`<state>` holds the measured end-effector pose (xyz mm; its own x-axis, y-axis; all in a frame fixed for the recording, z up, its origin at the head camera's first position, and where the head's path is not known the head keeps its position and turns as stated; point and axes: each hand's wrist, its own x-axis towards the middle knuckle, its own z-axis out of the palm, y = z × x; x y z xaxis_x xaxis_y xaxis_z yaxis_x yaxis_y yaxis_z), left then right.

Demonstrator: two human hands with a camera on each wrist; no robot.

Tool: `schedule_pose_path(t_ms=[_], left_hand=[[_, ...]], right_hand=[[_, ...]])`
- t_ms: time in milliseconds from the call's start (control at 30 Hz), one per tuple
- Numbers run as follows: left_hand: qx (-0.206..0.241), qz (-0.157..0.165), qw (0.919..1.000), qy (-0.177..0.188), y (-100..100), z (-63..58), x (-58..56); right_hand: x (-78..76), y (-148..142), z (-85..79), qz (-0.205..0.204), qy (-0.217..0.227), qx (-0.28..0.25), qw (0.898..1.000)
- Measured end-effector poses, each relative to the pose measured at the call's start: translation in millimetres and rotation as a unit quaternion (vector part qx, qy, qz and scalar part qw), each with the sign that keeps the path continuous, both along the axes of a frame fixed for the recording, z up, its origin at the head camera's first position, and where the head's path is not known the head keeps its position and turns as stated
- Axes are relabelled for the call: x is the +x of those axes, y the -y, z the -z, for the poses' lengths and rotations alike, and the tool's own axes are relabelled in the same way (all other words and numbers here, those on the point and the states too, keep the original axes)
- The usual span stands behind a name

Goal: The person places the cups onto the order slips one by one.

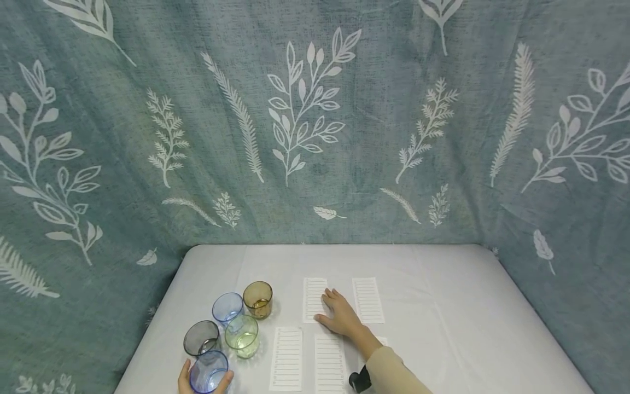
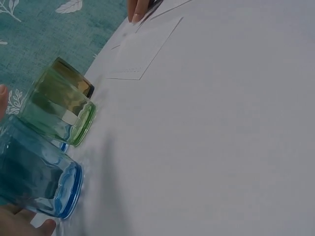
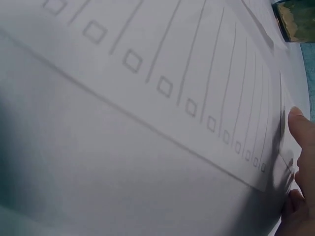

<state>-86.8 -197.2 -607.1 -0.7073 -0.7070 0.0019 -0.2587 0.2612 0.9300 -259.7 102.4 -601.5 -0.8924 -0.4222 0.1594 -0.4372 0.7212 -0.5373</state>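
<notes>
A leaf-patterned teal curtain (image 1: 310, 109) stands behind a white table (image 1: 462, 306) with five glasses and five lined sheets (image 1: 286, 358), one partly under the right sleeve (image 1: 396, 375). Around the green glass (image 1: 241, 338), the amber glass (image 1: 260, 301) and pale blue glass (image 1: 227, 307) stand beyond, the grey glass (image 1: 200, 338) left, the deep blue glass (image 1: 209, 372) nearer and left. That last sits between the left hand's (image 1: 184, 380) curved thumb and fingers; the right hand (image 1: 342, 316), right of the green glass, rests loosely outstretched fingers on a sheet's edge, grasping nothing

Left hand (image 2: 22, 225) around a blue glass (image 2: 42, 169) — green glass (image 2: 69, 115), amber glass (image 2: 84, 84) just behind, white papers (image 2: 145, 46) beyond
</notes>
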Motion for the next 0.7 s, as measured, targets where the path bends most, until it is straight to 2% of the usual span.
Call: schedule_pose_path(t_ms=[100,200,433,533,700], left_hand=[[-0.01,0.011,0.9993,0.035,3,11.4,-0.8],[-0.005,0.028,0.9975,0.065,4,9.7,1.3],[-0.012,0.011,0.9997,0.02,-11,-19.0,11.7],[-0.005,0.022,0.9992,0.033,-8,-19.7,12.2],[0.009,0.043,0.9977,0.053,0,-11.8,10.6]], right_hand=[[1.8,-4,0.3,0.001,0.011,-0.019,1.0],[2.1,-5,0.9,-0.004,0.009,-0.02,1.0],[4.2,-1,2.1,0.005,0.001,0.001,1.0],[5.9,1,1.5,0.006,-0.008,0.003,1.0],[6.7,-1,3.1,0.002,-0.009,-0.003,1.0]])
